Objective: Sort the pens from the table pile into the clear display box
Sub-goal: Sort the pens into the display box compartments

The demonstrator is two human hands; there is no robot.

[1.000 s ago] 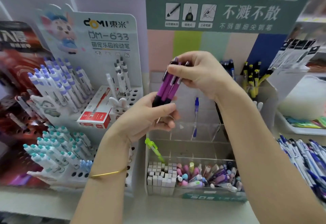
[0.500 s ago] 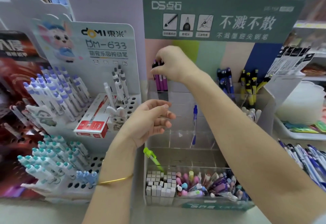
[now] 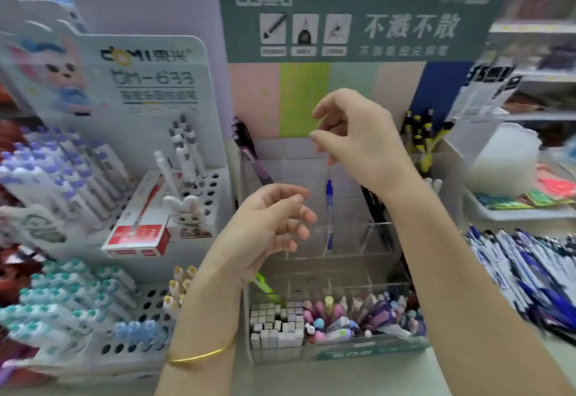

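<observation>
Purple pens lean in the back-left slot of the clear display box, just L of the right hand and above/behind the left hand. Neither touches them. Both hands are loose w/ fingers half-curled, holding nothing, and apart from each other. One blue pen stands in the mid slot, btwn the hands. The pen pile lies on the counter far R, well apart.

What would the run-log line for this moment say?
purple pens: in clear display box, back-left | left hand: empty | right hand: empty, above blue pen | pen pile: right of box
</observation>
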